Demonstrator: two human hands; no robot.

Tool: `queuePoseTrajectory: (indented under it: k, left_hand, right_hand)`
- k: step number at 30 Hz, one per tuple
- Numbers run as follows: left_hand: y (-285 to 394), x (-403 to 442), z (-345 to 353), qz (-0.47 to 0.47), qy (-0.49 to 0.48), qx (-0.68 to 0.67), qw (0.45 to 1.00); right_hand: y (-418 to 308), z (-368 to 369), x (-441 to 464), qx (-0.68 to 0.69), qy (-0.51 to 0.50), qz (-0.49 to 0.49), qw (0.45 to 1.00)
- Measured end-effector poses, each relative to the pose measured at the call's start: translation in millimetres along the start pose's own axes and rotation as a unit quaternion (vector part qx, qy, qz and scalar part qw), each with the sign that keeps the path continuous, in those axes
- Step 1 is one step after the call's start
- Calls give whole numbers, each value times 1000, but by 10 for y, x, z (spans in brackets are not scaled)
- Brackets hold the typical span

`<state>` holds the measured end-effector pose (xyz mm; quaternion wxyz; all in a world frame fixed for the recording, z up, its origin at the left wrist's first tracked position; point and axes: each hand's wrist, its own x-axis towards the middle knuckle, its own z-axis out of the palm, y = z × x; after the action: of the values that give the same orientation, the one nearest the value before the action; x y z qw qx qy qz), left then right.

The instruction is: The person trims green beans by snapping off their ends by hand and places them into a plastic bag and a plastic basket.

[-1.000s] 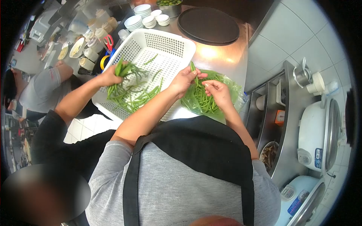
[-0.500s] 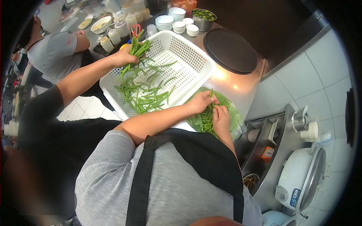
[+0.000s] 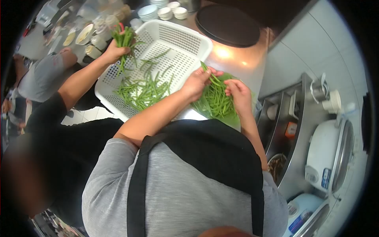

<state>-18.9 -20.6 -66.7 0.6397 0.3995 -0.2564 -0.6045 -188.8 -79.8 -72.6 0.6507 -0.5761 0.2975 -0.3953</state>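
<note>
My left hand [image 3: 195, 83] is closed around a few green beans [image 3: 215, 80], whose tips stick out past the fingers. Close by on the right, my right hand [image 3: 239, 94] has its fingertips pinched at the lower end of one of these beans. Beneath both hands, a pile of green beans [image 3: 219, 103] lies in an open green-tinted plastic bag [image 3: 202, 105]. To the left stands a white perforated basket [image 3: 189, 37] with loose bean pieces [image 3: 144, 93] in it. Over its left side, a co-worker's hand [image 3: 115, 52] grips a bunch of green beans [image 3: 124, 38].
A round black lid [image 3: 227, 24] rests on the steel counter behind the basket. Stacked white bowls [image 3: 148, 14] and squeeze bottles [image 3: 93, 51] stand at the back. Rice cookers [image 3: 329, 154] and a steel shelf [image 3: 294, 146] are on the right. Another person [image 3: 43, 77] is at far left.
The view has shifted, so the basket appears farther left and higher. My hands have moved slightly apart, the right away from the left. The co-worker still holds the bunch.
</note>
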Motion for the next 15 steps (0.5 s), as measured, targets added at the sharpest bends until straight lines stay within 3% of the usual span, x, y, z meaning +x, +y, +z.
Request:
queuePoseTrajectory:
  k: [1, 5, 10, 13, 15]
  left_hand:
    - [34, -15, 14, 1, -5, 0, 1000]
    - [-26, 5, 28, 2, -19, 2, 1000]
    - [-153, 36, 7, 57, -12, 119, 991]
    - [-237, 14, 5, 98, -31, 102, 990]
    - [-177, -50, 25, 143, -52, 147, 977]
  right_hand:
    - [15, -20, -11, -96, -20, 4, 995]
    - [114, 12, -31, -229, -36, -77, 970]
    - [-10, 95, -124, -358, -85, -122, 922]
    - [81, 111, -154, -335, -84, -147, 927]
    - [397, 13, -145, -145, -54, -14, 988]
